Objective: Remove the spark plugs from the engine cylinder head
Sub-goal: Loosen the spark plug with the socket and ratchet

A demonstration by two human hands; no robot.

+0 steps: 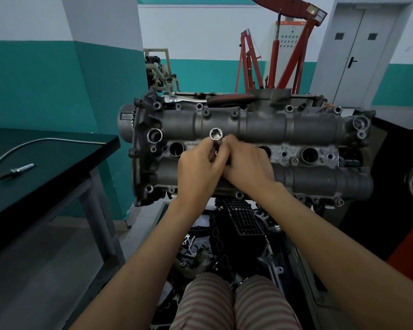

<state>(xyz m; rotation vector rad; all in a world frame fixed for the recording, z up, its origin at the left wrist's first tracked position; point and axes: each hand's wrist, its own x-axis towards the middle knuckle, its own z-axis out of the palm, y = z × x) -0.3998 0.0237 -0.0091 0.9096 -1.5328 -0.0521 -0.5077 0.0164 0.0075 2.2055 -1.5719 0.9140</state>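
Note:
The grey engine cylinder head (308,129) lies across the middle of the view, with a row of round spark plug wells along it. A shiny tubular spark plug socket (215,136) stands up from the second well from the left, its open end facing me. My left hand (198,166) and my right hand (244,163) meet around the socket's shaft, fingers curled on it. The well beneath is hidden by my hands. The wells at the left (176,148) and right (308,155) show as dark open holes.
A ratchet with a red-and-black handle (229,99) lies on the far edge of the head. A dark green bench (57,163) at the left carries a marker (16,171) and a bent metal tube. Red engine hoists stand behind. Engine parts sit below my arms.

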